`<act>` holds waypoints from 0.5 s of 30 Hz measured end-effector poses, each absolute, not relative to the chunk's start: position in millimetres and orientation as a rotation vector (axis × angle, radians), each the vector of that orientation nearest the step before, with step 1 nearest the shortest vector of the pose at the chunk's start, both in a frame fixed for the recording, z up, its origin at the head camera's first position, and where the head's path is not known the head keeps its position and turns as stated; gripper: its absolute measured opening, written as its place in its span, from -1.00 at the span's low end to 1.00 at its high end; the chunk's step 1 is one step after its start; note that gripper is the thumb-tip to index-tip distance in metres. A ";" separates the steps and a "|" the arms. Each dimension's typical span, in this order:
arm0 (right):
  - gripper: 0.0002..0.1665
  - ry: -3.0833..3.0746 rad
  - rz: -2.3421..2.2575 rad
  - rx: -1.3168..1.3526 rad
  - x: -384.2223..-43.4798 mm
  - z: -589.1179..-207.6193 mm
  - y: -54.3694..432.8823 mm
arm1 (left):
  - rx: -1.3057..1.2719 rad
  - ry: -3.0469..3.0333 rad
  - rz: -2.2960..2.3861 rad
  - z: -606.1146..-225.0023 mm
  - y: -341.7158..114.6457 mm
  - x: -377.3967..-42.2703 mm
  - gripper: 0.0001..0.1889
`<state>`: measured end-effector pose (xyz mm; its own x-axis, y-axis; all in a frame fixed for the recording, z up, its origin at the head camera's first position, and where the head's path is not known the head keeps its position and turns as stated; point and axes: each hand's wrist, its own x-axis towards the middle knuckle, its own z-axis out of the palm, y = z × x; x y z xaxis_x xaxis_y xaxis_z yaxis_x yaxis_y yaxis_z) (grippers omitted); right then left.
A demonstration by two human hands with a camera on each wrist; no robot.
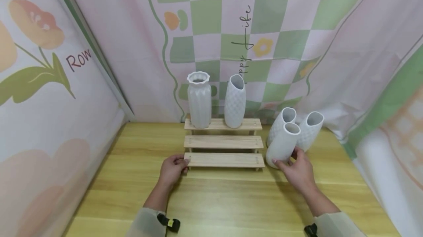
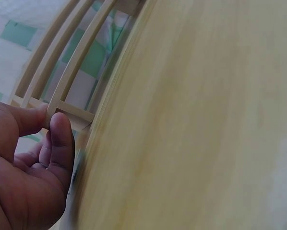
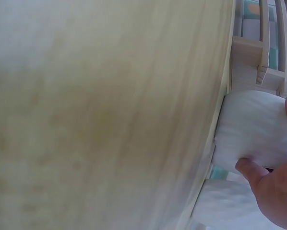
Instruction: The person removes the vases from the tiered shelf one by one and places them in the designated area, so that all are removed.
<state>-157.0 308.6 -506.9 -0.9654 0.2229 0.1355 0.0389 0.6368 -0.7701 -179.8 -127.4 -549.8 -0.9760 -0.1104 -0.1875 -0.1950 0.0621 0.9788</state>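
A three-step wooden rack (image 1: pixel 224 160) stands in the middle of the table, its slats also visible in the left wrist view. My left hand (image 1: pixel 172 171) pinches the left end of its lowest step between thumb and finger. To the right of the rack, my right hand (image 1: pixel 300 171) grips a white vase (image 1: pixel 280 149) low on its body; the vase's base (image 3: pixel 254 129) appears to rest on the table. Two more white textured vases stand close behind it, one left (image 1: pixel 275 128) and one right (image 1: pixel 310 132). Part of the right palm is cut off in the right wrist view.
On the rack's top step stand a ribbed white vase (image 1: pixel 199 101) with a scalloped rim and a diamond-patterned white vase (image 1: pixel 235 103). A checkered curtain (image 1: pixel 238 17) hangs right behind the rack. Printed cloth (image 1: pixel 43 119) borders the wooden table (image 1: pixel 218 204) at the left.
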 end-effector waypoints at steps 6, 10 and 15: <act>0.12 -2.656 1.249 -0.211 -156.8 -504.5 308.8 | -0.312 2.255 2.077 -550.8 -127.8 -179.7 -0.59; 0.09 -2.662 1.247 -0.185 -154.8 -504.4 309.9 | -0.326 2.255 2.075 -551.0 -127.9 -179.9 -0.60; 0.03 -2.626 1.230 -0.145 -149.2 -502.8 311.6 | -0.327 2.253 2.077 -550.4 -127.5 -180.1 -0.59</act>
<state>-149.2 311.6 -502.8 -0.9669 0.1890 0.1716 -0.0108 0.6413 -0.7672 -180.1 -127.5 -550.4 -0.9758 -0.1147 -0.1863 -0.1950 0.0698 0.9783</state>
